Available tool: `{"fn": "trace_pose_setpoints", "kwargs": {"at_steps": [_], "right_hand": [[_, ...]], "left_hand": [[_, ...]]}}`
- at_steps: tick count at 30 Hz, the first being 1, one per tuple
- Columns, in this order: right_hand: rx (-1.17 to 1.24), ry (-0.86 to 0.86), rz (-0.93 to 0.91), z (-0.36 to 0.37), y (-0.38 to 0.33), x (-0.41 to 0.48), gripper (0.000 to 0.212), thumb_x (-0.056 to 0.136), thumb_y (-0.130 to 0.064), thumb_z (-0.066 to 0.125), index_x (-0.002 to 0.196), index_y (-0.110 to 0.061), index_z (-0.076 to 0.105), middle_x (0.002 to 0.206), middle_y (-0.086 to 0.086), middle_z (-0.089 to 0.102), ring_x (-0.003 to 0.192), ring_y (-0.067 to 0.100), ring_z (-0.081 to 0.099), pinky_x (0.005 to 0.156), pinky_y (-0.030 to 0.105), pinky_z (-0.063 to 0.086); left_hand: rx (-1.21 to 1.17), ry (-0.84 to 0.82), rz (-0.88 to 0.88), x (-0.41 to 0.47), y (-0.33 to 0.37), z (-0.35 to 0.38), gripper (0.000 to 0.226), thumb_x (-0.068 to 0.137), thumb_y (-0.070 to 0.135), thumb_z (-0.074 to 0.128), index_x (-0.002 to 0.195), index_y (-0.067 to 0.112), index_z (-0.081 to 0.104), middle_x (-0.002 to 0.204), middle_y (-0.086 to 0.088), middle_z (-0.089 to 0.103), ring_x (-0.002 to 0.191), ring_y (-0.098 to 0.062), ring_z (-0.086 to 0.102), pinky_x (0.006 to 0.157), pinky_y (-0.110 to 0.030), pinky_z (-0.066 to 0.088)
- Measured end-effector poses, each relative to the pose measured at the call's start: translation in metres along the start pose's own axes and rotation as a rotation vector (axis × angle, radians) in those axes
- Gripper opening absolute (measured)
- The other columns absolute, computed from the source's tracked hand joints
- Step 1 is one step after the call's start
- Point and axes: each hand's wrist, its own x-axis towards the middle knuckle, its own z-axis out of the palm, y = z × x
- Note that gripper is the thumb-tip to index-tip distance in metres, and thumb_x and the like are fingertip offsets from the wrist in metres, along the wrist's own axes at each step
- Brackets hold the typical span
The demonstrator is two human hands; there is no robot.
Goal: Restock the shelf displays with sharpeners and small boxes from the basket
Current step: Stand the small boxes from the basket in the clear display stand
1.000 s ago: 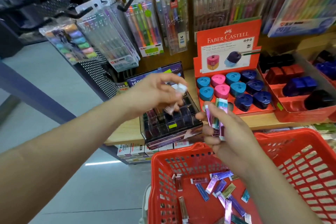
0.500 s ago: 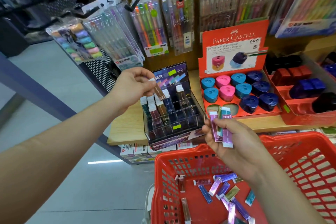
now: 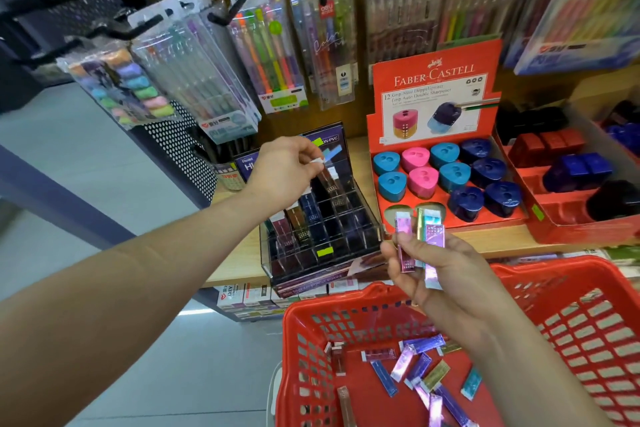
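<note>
Here, your left hand (image 3: 284, 173) pinched a brown small box (image 3: 327, 184) by its white end, tilted over the clear display case (image 3: 301, 263). Your right hand (image 3: 446, 277) gripped several more boxes (image 3: 433, 236) upright above the red basket (image 3: 346, 300), where others lay loose.

Glossy red plastic basket (image 3: 571, 315) with lattice walls, shiny metallic-foil small boxes (image 3: 415, 369) inside, clear glossy plastic display case (image 3: 322, 236), matt red cardboard sharpener tray (image 3: 433, 80), smooth pale wooden shelf (image 3: 235, 263)

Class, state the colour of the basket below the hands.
The basket is red; the head view shows it.
</note>
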Motion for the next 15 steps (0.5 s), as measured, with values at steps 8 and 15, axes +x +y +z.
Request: {"fn": "trace_pose_setpoints", "kwargs": {"at_steps": [8, 15], "right_hand": [[-0.03, 0.03, -0.052, -0.002, -0.005, 0.005, 0.008, 0.085, 0.001, 0.062, 0.092, -0.001, 0.067, 0.076, 0.012, 0.07, 0.066, 0.018, 0.07, 0.06, 0.025, 0.059], [-0.12, 0.015, -0.031, 0.001, -0.004, -0.001, 0.023, 0.071, -0.015, 0.071, 0.092, -0.008, 0.067, 0.07, 0.003, 0.066, 0.061, 0.012, 0.069, 0.043, 0.014, 0.048]], "left_hand": [[0.083, -0.059, 0.119, 0.005, 0.011, 0.008, 0.005, 0.087, 0.019, 0.069, 0.088, 0.024, 0.068, 0.076, 0.01, 0.061, 0.072, -0.006, 0.06, 0.079, -0.026, 0.054], [0.207, -0.051, 0.164, 0.003, 0.003, 0.019, 0.01, 0.086, 0.022, 0.07, 0.094, 0.016, 0.073, 0.088, 0.005, 0.065, 0.08, -0.007, 0.058, 0.078, -0.021, 0.047]]}}
